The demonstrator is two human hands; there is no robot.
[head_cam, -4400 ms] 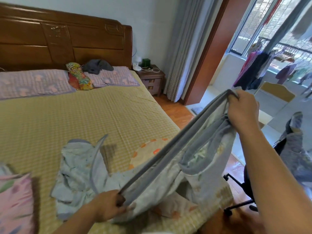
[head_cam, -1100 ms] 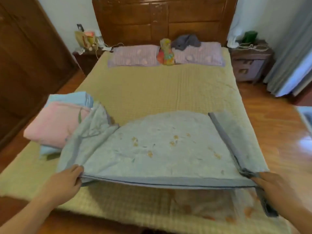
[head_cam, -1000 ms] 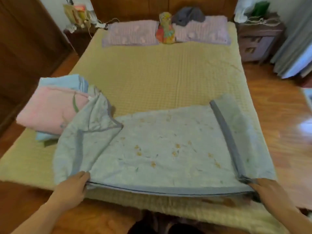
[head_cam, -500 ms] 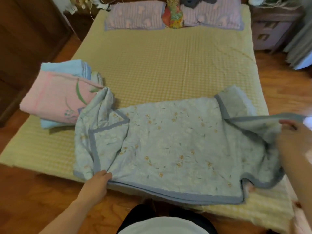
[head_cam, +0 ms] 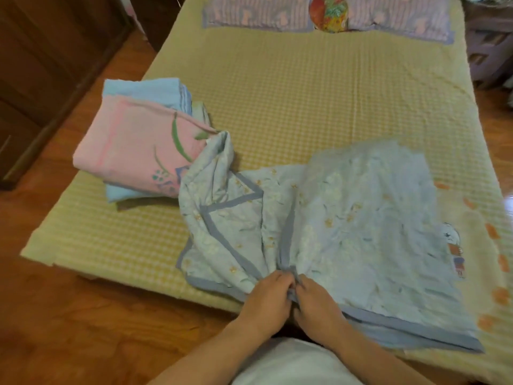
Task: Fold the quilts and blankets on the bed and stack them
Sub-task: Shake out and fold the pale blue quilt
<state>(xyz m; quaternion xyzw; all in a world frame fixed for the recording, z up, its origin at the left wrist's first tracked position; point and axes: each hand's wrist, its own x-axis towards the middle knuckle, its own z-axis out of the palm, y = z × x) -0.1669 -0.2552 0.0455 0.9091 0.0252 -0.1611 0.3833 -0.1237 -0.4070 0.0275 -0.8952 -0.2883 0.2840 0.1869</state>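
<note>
- Left hand (head_cam: 268, 297) and right hand (head_cam: 315, 300), side by side, both pinching near hem of pale blue floral quilt (head_cam: 347, 232).
- Spread over near right of yellow checked bed (head_cam: 291, 101).
- Far left: folded pink blanket (head_cam: 133, 145) stacked on blue blanket (head_cam: 144, 90).

Both hands, left hand (head_cam: 266, 297) and right hand (head_cam: 316, 301), pinch the blue quilt (head_cam: 347, 218) at its near edge. Folded blankets (head_cam: 133, 145) sit at ten o'clock on the bed (head_cam: 305, 93).
</note>
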